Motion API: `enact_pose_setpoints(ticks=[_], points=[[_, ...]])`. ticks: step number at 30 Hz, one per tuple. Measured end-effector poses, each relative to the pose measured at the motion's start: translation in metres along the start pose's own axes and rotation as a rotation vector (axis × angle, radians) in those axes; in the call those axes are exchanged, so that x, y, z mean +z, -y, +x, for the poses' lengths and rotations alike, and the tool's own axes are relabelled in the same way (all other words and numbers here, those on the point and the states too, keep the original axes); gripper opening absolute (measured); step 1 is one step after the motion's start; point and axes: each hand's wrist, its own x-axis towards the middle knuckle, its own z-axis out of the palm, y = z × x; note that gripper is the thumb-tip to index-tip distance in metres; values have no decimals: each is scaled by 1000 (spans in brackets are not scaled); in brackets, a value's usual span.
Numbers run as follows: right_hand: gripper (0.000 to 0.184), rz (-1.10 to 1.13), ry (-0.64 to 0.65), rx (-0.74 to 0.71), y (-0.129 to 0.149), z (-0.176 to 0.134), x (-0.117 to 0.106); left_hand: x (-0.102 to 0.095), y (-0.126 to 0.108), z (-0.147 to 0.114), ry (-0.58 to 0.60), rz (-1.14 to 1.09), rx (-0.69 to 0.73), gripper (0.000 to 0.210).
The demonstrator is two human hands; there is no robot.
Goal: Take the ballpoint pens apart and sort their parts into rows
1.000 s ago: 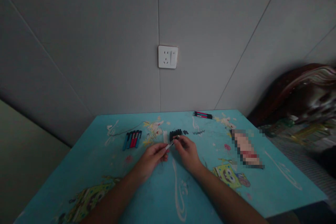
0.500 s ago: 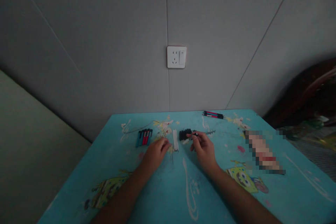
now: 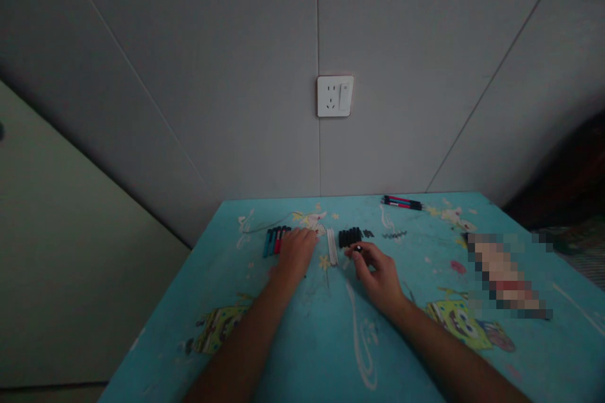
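My right hand (image 3: 379, 276) is closed in a pinch around a small black pen part (image 3: 358, 249), just in front of a row of short black tubes (image 3: 350, 237) that look like pen grips. My left hand (image 3: 297, 252) lies low over the table, back up, its fingers reaching forward and apart from any clear hold; the fingertips are partly hidden. Beside it on the left, blue and red pen barrels (image 3: 271, 242) lie in a row, partly covered by the hand. Thin white refills (image 3: 331, 247) lie side by side between my hands.
Small dark pieces (image 3: 367, 233) and a line of springs (image 3: 394, 235) lie right of the black tubes. Several whole pens (image 3: 401, 203) rest near the wall. A blurred-out flat item (image 3: 505, 277) lies on the right of the blue patterned table (image 3: 326, 340). A socket (image 3: 335, 96) is on the wall.
My left hand has moved forward, nearer the barrels, and now covers part of them. My right hand still pinches the small black part. The whole view has shifted slightly.
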Motion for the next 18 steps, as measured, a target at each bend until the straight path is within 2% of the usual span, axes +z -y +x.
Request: enact_pose_setpoints(ticks=[4, 8, 13, 18], points=[[24, -12, 12, -4, 0, 0, -1, -3, 0, 2, 1, 39, -1, 10], [25, -37, 20, -20, 0, -1, -2, -17, 0, -3, -23, 83, -25, 17], [24, -37, 17, -14, 1, -2, -4, -36, 18, -16, -59, 174, -74, 29], [22, -68, 30, -46, 2, -3, -3, -39, 30, -20, -36, 172, -39, 31]])
